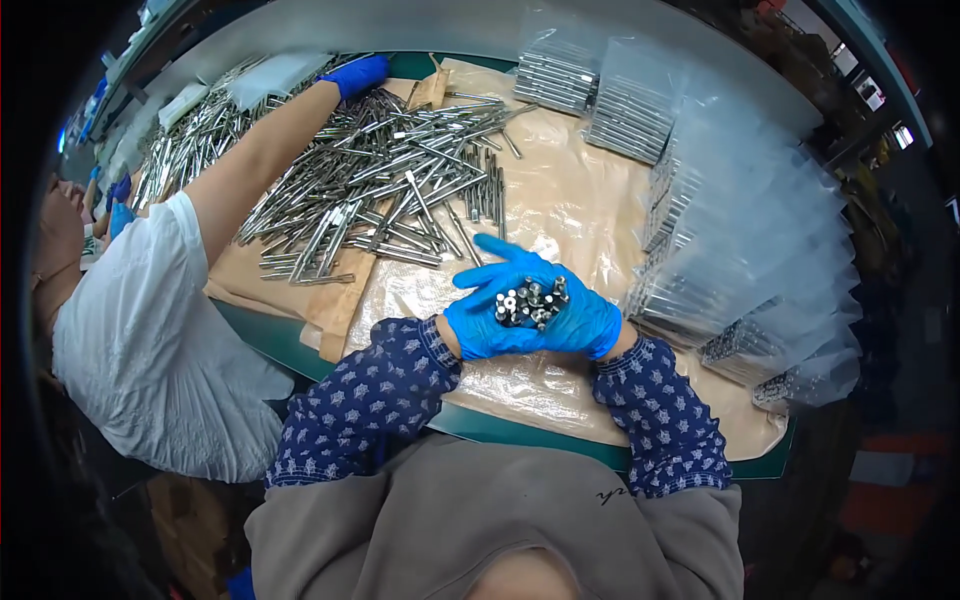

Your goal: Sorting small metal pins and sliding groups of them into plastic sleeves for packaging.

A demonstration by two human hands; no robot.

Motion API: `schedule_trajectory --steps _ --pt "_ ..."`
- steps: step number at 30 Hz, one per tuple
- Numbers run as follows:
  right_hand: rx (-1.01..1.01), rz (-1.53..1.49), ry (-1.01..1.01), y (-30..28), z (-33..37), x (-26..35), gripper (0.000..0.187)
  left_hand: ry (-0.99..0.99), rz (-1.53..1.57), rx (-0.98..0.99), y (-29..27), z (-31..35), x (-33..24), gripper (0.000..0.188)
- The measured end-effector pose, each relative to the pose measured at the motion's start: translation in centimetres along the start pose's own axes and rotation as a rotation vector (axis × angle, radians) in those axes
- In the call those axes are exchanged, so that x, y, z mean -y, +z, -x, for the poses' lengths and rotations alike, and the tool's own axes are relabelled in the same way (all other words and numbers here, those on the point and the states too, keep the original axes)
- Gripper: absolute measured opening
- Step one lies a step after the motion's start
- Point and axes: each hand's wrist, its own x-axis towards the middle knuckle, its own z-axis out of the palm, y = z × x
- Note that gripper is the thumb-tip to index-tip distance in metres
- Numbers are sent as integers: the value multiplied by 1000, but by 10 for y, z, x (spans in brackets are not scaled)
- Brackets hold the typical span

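A bundle of silvery metal rods (pixel 530 303) is held between my two hands, low over the near middle of the table. The rods' ends face up toward me, so their full length is hidden. In a blue glove, my left hand (pixel 478 318) closes around the bundle's left and near side. From the right, my right hand (pixel 585 322), also blue-gloved, wraps the other side. Some gloved fingers stretch out to the left behind the bundle. Just beyond my hands lies a large loose pile of similar rods (pixel 370 180), with a few lined up side by side at its right edge.
Clear plastic bags (pixel 740 270) packed with rods stand in a row along the right and far right. Brown paper (pixel 575 180) covers the green table (pixel 262 335). At my left, a co-worker's dark-blue-gloved hand (pixel 358 76) reaches across the far side of the pile.
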Motion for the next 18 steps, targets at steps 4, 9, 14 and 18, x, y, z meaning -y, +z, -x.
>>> schedule_trajectory --steps 4,9,14,18 --pt "-10 23 9 4 -2 4 33 -198 60 68 -6 1 -2 54" --pt "-286 71 130 12 6 -2 20 -543 130 25 -11 -27 -29 59" --pt "-428 -320 280 19 14 -11 23 -242 943 -432 -41 -15 -51 98" --pt "-392 -291 113 32 14 -25 40 68 -92 -217 -24 -34 -66 78"
